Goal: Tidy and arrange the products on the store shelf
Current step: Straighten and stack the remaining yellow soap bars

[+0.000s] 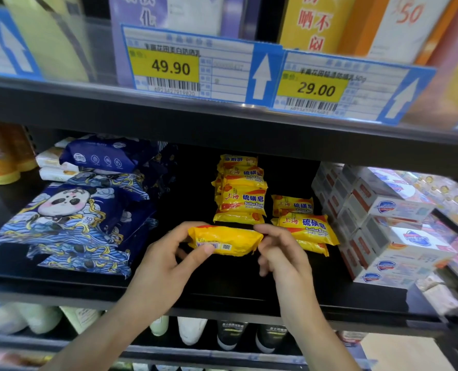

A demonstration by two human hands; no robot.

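While a yellow soap packet (224,241) hovers above the black shelf (222,290), left hand (166,261) and right hand (278,253) pinch its ends with curled fingers, before stacked sulfur soaps (239,194), beside panda-print packs (69,223).

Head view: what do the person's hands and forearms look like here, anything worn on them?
Both forearms come up from the bottom edge, bare as far as the picture shows. No sleeve, glove, watch or bracelet is visible on either. The left hand and right hand show no rings on the fingers that are in view. Fingernails look short and unpainted.
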